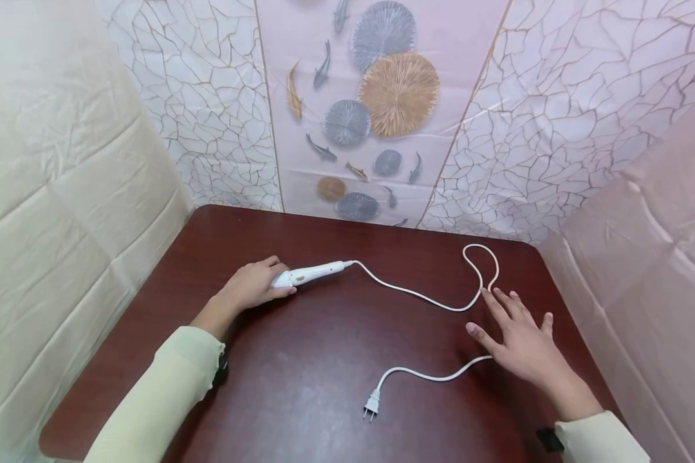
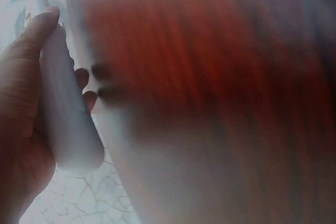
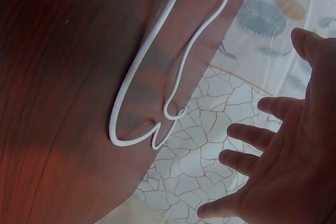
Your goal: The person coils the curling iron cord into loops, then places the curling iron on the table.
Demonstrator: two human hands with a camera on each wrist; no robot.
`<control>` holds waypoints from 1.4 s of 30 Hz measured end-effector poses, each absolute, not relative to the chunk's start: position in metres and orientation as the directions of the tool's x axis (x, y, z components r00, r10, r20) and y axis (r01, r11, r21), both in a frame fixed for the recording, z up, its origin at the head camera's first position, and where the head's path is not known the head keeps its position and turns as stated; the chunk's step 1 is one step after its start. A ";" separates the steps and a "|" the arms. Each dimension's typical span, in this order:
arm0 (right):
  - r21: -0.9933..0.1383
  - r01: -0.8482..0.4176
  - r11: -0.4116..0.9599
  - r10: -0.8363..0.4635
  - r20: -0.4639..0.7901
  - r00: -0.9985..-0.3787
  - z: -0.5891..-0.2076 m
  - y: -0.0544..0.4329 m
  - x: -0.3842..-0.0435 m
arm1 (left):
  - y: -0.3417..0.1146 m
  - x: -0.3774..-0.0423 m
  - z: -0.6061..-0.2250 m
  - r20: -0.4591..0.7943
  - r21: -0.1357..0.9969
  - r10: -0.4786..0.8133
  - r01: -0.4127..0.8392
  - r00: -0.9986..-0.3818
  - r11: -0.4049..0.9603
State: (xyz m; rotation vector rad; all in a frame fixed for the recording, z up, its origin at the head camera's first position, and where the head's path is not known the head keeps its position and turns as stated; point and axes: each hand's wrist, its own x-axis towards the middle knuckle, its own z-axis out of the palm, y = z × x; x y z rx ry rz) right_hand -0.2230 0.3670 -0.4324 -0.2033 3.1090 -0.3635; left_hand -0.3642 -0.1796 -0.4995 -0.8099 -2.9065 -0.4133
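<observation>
My left hand (image 1: 253, 284) grips one end of a white corded hand-held appliance (image 1: 317, 272) with a slim handle, at the left of the table. In the left wrist view the thumb lies along the appliance's (image 2: 68, 108) smooth rounded body, and fingertips show on its far side. Its kind is not clear. A white cord (image 1: 417, 294) runs from the handle's end to a loop at the right, then back to a two-pin plug (image 1: 372, 402) near the front. Over the cord, my right hand (image 1: 524, 341) has its fingers spread, holding nothing; it hides part of the cord.
Under everything lies a dark red-brown table (image 1: 301, 360) with rounded corners. A patterned cloth (image 1: 220, 116) with a crackle print and fish stands behind it. Pale padded cloth walls rise on the left (image 1: 64, 193) and right (image 1: 643, 257).
</observation>
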 end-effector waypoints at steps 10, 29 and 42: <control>-0.206 -0.174 0.963 -0.170 0.038 -0.985 -0.417 0.352 -0.234 | -0.160 -0.355 -0.456 0.280 0.239 0.548 0.610 -0.788 0.756; -0.205 -0.202 0.958 -0.196 0.047 -0.979 -0.420 0.345 -0.236 | -0.153 -0.339 -0.437 0.277 0.290 0.523 0.589 -0.806 0.754; -0.191 -0.263 0.946 -0.239 0.140 -0.961 -0.420 0.344 -0.244 | -0.155 -0.330 -0.423 0.337 0.302 0.518 0.612 -0.786 0.731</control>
